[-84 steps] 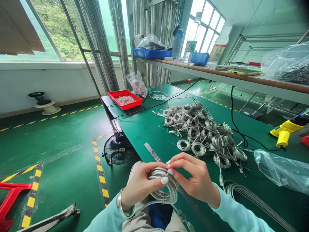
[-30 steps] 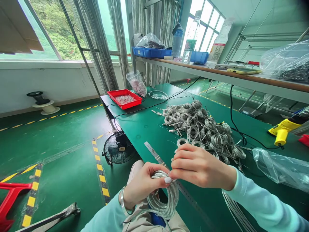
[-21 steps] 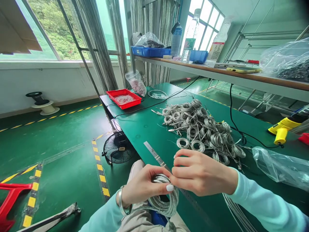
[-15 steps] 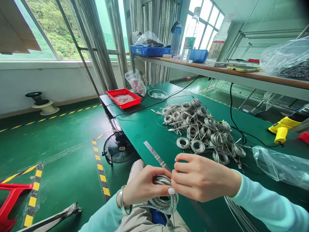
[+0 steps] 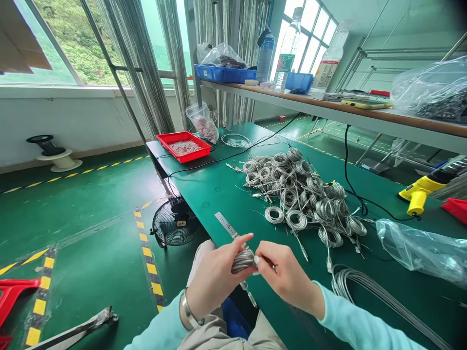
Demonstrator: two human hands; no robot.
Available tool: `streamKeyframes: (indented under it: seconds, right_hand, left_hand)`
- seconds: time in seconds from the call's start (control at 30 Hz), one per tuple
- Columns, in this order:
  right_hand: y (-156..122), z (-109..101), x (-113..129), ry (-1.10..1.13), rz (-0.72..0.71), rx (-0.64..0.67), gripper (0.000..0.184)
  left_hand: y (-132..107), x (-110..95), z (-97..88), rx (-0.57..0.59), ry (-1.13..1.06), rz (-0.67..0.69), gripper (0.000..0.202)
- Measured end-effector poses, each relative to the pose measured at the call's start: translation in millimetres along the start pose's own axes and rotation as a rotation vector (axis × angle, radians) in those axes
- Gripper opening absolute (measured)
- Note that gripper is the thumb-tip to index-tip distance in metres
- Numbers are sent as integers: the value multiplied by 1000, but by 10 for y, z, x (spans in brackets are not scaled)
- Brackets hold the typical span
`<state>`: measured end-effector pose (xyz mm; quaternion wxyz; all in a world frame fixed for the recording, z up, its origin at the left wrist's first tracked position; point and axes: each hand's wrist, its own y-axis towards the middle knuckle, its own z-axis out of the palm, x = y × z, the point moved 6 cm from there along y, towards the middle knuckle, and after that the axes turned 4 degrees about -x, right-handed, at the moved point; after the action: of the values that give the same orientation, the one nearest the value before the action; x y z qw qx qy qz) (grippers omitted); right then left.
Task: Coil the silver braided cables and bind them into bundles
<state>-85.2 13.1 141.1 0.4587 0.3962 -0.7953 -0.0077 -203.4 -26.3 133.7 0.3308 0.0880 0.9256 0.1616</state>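
Observation:
A tight bundle of braided silver cable (image 5: 243, 261) sits between my left hand (image 5: 215, 277) and my right hand (image 5: 286, 277), and both hands grip it. A metal connector end (image 5: 248, 294) hangs below the bundle. Beyond my right hand lies a large heap of coiled silver cables (image 5: 302, 194) on the green bench top (image 5: 219, 194), with thin leads and connectors sticking out. A steel ruler (image 5: 226, 226) lies just past my hands. Long loose cable strands (image 5: 359, 287) curve along the bench to the lower right.
A red tray of thin wires (image 5: 180, 147) and a plastic bag (image 5: 202, 122) stand at the bench's far end. Crumpled clear plastic (image 5: 416, 253) and a yellow glue gun (image 5: 416, 194) lie right. A black fan (image 5: 175, 222) stands on the floor left of the bench.
The large loose coil hanging below my left hand has become a compact bundle held higher between both hands. My right hand has moved in closer, and the view has shifted slightly.

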Motion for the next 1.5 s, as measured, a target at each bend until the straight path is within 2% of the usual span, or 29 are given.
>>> streamKeyframes:
  seconds: [0.07, 0.13, 0.2, 0.27, 0.37, 0.53, 0.63, 0.73, 0.93, 1.23, 1.37, 1.5]
  right_hand:
    - [-45, 100, -165, 154, 249, -62, 26]
    - [-91, 193, -279, 293, 421, -115, 29]
    - [-116, 261, -339, 391, 515, -136, 29]
    - [-118, 277, -352, 422, 543, -137, 29]
    - [-83, 202, -294, 346, 469, -128, 30]
    - [2, 2, -83, 63, 197, -112, 26]
    - [45, -64, -4, -29, 105, -91, 23]
    - [85, -95, 18, -18, 105, -67, 23]
    - [102, -48, -28, 168, 281, 45, 27]
    - [86, 11, -53, 299, 372, 102, 27]
    - [122, -31, 7, 248, 302, 131, 29]
    - [152, -214, 102, 124, 72, 135, 23]
  left_hand:
    - [-48, -79, -24, -151, 217, 138, 54]
    - [-95, -185, -34, -263, 418, 279, 45]
    - [-113, -261, -44, -318, 544, 366, 34]
    - [-95, -283, -68, -319, 560, 385, 24]
    - [-43, -241, -108, -264, 455, 342, 15]
    - [17, -119, -139, -164, 242, 207, 31]
    - [49, -61, -126, -73, 168, 93, 31]
    - [76, -51, -118, -1, 128, 38, 33]
    - [114, -13, -94, 89, 7, -17, 26]
    - [99, -32, -131, -5, -122, 13, 12]
    - [119, -22, -135, 18, -185, -28, 10]
    - [134, 41, -111, 132, -306, -138, 17]
